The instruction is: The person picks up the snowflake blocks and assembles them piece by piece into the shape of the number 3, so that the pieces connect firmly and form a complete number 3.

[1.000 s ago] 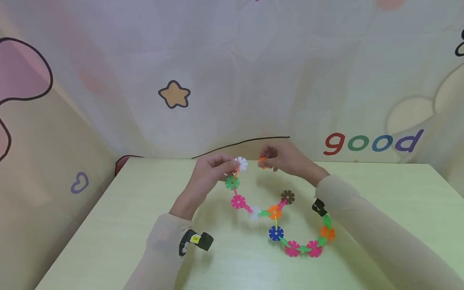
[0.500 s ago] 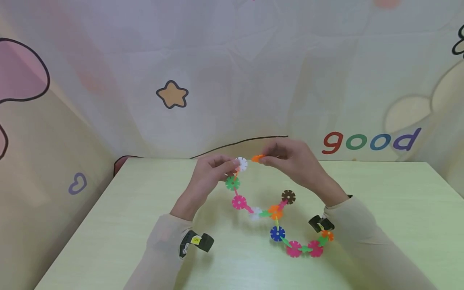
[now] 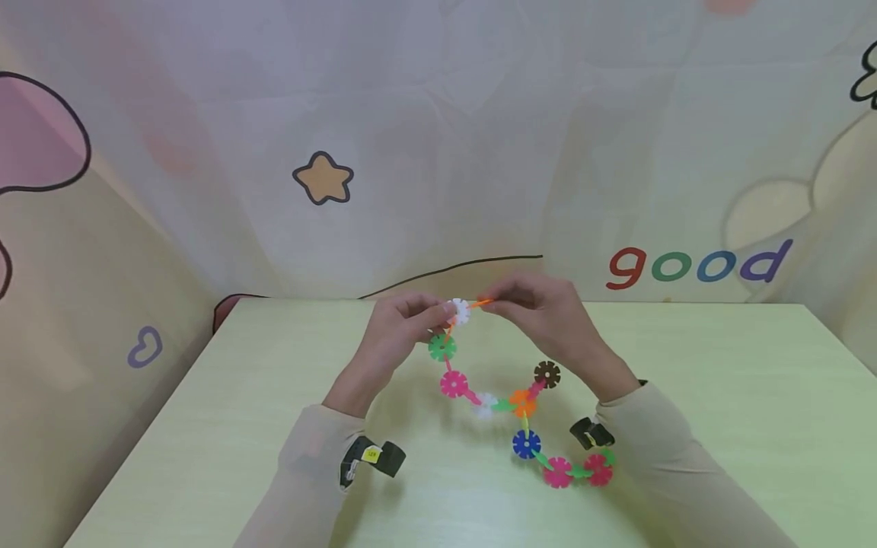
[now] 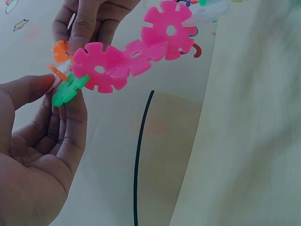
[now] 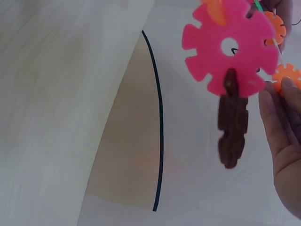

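Note:
My left hand [image 3: 393,335] pinches a white notched plastic disc [image 3: 462,310] at the upper end of a chain of interlocking discs. Opposite it, my right hand [image 3: 548,316] pinches an orange notched disc [image 3: 482,303] between thumb and fingers, seen edge-on. Its edge meets the white disc's rim; whether their slots interlock I cannot tell. Below hang a green disc [image 3: 441,348] and a pink disc [image 3: 454,384]. The chain runs on to another orange disc [image 3: 523,403], where one branch ends in a brown disc [image 3: 547,374] and another passes a blue disc [image 3: 527,444].
Under the hands lies a pale green tabletop [image 3: 226,426]. A printed cloth backdrop [image 3: 438,167] rises behind its far edge. Small black cameras, the left one [image 3: 390,458] and the right one [image 3: 592,434], sit at the wrists. The right forearm hides part of the chain's lower branch.
My right hand has brought the orange disc leftward to the white disc's edge, turning it edge-on. The right forearm now covers more of the chain's end. My left hand has stayed nearly still.

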Demonstrator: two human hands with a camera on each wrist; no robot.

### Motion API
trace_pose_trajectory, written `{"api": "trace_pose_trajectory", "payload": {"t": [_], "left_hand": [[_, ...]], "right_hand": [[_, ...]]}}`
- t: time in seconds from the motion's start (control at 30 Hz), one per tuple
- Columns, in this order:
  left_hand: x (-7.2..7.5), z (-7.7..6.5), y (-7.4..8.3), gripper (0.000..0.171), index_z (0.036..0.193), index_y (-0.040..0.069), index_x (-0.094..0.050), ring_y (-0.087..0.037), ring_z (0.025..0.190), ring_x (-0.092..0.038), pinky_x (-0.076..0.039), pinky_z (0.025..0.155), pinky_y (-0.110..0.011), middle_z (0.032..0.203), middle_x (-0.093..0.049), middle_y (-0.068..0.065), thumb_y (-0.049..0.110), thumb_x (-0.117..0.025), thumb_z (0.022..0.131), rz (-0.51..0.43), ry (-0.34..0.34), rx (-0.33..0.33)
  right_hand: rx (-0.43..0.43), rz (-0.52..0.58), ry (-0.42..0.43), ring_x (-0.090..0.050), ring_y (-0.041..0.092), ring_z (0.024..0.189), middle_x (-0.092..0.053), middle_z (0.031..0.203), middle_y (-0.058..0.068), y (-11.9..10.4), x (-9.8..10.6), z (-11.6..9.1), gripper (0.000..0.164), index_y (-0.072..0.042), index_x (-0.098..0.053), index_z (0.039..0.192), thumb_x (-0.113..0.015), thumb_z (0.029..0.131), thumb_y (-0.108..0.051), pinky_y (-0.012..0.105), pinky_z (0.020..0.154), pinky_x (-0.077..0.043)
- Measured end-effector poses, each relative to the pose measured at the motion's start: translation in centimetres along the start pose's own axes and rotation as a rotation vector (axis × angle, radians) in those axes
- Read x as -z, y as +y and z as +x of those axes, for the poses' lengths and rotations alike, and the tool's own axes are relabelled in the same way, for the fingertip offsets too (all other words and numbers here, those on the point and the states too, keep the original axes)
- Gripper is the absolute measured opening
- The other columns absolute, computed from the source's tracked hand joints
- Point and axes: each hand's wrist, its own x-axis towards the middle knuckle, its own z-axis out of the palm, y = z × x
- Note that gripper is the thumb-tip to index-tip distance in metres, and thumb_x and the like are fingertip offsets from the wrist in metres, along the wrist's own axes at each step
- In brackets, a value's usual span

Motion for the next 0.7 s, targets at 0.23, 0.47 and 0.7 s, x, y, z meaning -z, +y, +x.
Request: {"api": "trace_pose_trajectory", "payload": {"t": [0.23,0.47,0.7], "left_hand": [[-0.01,-0.08,-0.11,0.019,0.103,0.001,-0.078,-0.022,0.078,-0.068,-0.061,0.079,-0.032,0.091,-0.071,-0.009,0.02,-0.074,0.101,0.016,0.0,-0.005],[-0.2,-0.16,-0.24,0.019,0.103,0.001,-0.077,-0.021,0.078,-0.067,-0.061,0.079,-0.031,0.089,-0.071,-0.008,0.019,-0.074,0.102,0.026,-0.005,-0.014],[-0.32,-0.06,-0.48,0.019,0.104,0.0,-0.078,-0.022,0.079,-0.068,-0.061,0.08,-0.031,0.091,-0.072,-0.009,0.019,-0.074,0.102,0.03,-0.011,-0.017]], "right_hand": [[0.049,-0.027,0.036,-0.078,0.024,0.084,-0.078,0.091,0.005,0.0,-0.65,-0.05,0.017,-0.001,-0.08,0.097,-0.083,0.085,0.011,0.024,0.081,-0.062],[0.088,-0.062,0.04,-0.077,0.023,0.082,-0.078,0.089,0.005,0.46,-0.6,-0.14,0.019,-0.001,-0.08,0.096,-0.083,0.084,0.013,0.022,0.079,-0.061],[0.136,-0.064,0.041,-0.077,0.018,0.081,-0.078,0.089,0.002,0.56,-0.47,-0.31,0.019,-0.002,-0.08,0.095,-0.083,0.083,0.012,0.023,0.079,-0.062]]}}
